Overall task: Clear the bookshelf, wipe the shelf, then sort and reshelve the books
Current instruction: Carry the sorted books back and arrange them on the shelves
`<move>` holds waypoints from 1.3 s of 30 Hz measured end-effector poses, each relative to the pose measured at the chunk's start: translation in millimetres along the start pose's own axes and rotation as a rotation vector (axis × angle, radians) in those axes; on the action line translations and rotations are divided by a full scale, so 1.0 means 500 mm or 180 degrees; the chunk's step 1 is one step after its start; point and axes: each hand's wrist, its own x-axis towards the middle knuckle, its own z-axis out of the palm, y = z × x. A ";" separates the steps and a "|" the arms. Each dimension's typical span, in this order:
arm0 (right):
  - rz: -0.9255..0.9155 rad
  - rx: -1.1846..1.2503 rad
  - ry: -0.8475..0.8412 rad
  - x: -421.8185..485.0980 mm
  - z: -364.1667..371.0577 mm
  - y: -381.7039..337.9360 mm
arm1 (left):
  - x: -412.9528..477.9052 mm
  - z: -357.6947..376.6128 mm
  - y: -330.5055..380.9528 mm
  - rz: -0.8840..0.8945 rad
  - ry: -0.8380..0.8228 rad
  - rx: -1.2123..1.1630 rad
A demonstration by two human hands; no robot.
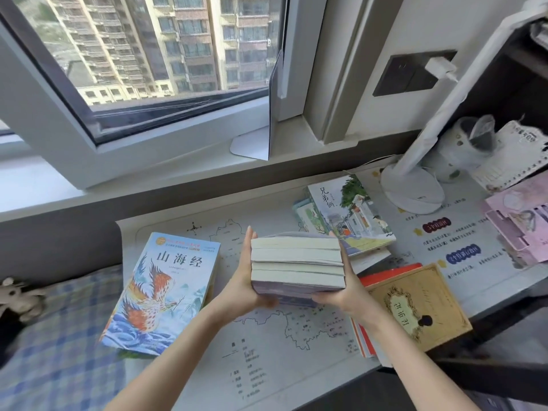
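Observation:
A stack of several paperbacks [297,264], page edges toward me, is lifted above the desk [296,366]. My left hand [246,280] presses its left side with straight fingers, thumb under the bottom book. My right hand [345,287] holds the right side, fingers along the edge and thumb curled underneath. On the desk lie a blue book with a phoenix cover [161,295] at the left, an illustrated street-scene book [353,215] on a small pile behind, and a tan book with an ornate frame [421,304] over red-edged books at the right.
A white metal bookend [261,129] stands on the windowsill. A white desk lamp base [412,188] and a pink organizer [522,223] occupy the desk's right. A dark shelf unit [522,78] rises at far right. A checked bed cover [59,336] lies left.

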 end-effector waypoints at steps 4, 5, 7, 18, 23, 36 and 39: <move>-0.0002 -0.0033 0.0125 0.012 0.005 0.007 | 0.002 0.001 -0.008 -0.0050 -0.0105 0.0108; -0.0030 -0.0041 0.0164 0.012 0.005 0.007 | 0.005 0.001 -0.009 -0.0023 0.0006 0.0173; -0.0079 -0.0081 0.0233 0.013 0.004 0.009 | 0.012 0.000 -0.015 -0.0004 0.0265 0.0405; 0.0069 0.0364 0.0431 0.019 -0.017 -0.039 | 0.021 -0.021 0.018 -0.0353 0.0475 0.0295; 0.0798 0.0594 0.0441 0.028 0.013 -0.016 | 0.011 0.026 -0.001 -0.1140 0.0166 -0.0267; 0.1148 0.1067 0.0530 0.041 0.051 0.031 | 0.025 0.073 -0.052 -0.1863 0.0786 0.0136; 0.1185 0.1254 0.0581 0.021 0.041 0.011 | 0.022 0.063 -0.014 -0.1672 0.0655 0.0392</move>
